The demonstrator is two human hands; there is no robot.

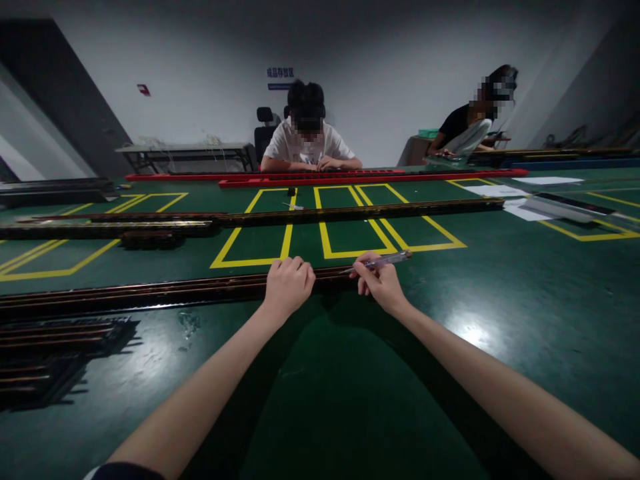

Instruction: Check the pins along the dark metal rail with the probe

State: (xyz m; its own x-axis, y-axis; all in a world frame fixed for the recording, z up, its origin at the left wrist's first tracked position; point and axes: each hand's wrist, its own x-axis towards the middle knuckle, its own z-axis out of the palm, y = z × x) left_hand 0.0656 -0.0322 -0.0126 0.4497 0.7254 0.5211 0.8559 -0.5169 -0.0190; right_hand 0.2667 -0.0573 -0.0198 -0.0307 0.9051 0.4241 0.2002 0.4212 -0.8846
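Observation:
A long, narrow black rail [150, 293] with copper-coloured lines along its top lies crosswise in front of me on the green table. My left hand [289, 287] is closed over the rail near its right end, knuckles up. In my right hand [379, 283] is a slim screwdriver [385, 260] with a clear handle, held like a pen. Its thin shaft points left, down toward the rail's top just right of my left hand. Whether the tip touches the rail I cannot tell.
More dark rails [360, 212] lie farther back, over yellow taped outlines. Bundles of dark strips [65, 337] rest at the near left. Red rails [370, 179] run along the far edge, where a person sits. White papers [530, 208] lie at right.

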